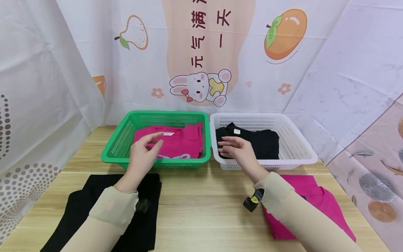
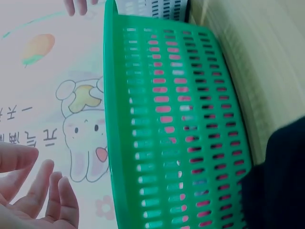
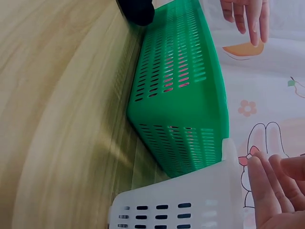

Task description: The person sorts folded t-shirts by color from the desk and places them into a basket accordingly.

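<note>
My left hand (image 1: pixel 143 154) hovers over the near edge of the green basket (image 1: pixel 108 159), its fingers loosely bent and holding nothing. Inside that basket lies a folded pink shirt (image 1: pixel 185 140) with a white neck label. Over the near rim of the white basket (image 1: pixel 296 161) is my right hand (image 1: pixel 240 153), also holding nothing, fingers relaxed. A folded black shirt (image 1: pixel 266 141) with a small white tag lies in the white basket. Both wrist views show the fingers (image 2: pixel 62 200) apart from any cloth, above the basket rims.
Folded black cloth (image 1: pixel 148 217) lies on the table at the left, partly under my left forearm. On the right a folded pink shirt (image 1: pixel 324 206) is partly covered by my right sleeve. The baskets stand side by side before a printed curtain (image 1: pixel 138 87).
</note>
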`<state>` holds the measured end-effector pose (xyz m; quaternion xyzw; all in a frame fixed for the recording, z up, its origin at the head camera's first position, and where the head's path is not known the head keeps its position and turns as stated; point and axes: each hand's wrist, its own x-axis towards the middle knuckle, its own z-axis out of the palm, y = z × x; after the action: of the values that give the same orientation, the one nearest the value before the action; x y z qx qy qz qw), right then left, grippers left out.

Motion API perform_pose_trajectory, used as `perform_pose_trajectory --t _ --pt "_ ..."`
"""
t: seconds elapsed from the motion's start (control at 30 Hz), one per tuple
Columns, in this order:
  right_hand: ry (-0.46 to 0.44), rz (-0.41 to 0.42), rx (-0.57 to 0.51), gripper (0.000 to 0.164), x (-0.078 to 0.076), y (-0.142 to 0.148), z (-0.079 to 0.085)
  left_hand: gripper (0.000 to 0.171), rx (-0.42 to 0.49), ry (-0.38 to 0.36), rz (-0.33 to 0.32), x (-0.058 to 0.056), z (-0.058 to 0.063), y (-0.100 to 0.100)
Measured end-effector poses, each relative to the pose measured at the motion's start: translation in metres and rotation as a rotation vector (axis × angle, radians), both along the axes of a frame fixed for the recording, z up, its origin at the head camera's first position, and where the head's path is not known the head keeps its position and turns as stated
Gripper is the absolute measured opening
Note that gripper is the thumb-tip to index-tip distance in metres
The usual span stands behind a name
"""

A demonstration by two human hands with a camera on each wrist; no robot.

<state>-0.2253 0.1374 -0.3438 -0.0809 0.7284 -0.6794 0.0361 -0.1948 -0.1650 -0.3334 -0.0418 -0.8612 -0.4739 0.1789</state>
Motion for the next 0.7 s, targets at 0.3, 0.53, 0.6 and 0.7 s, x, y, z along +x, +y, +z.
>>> perform_pose_trajectory --t 0.3,0.53,0.6,0.7 --pt "-0.010 -0.025 -0.068 0.037 0.013 0.010 -0.006 0.030 0.093 -0.025 -0.035 0.016 -0.010 0.014" --pt "0.020 -0.006 -0.073 0.039 0.025 0.016 -0.012 0.029 0.190 0.005 -0.052 0.028 -0.016 0.025" --pt "0.015 -0.013 -0.092 0.039 0.028 0.018 -0.014 0.028 0.213 0.001 -0.057 0.031 -0.018 0.027" --pt "0.003 -0.025 -0.121 0.038 0.033 0.019 -0.017 0.028 0.246 -0.026 -0.064 0.035 -0.020 0.031"
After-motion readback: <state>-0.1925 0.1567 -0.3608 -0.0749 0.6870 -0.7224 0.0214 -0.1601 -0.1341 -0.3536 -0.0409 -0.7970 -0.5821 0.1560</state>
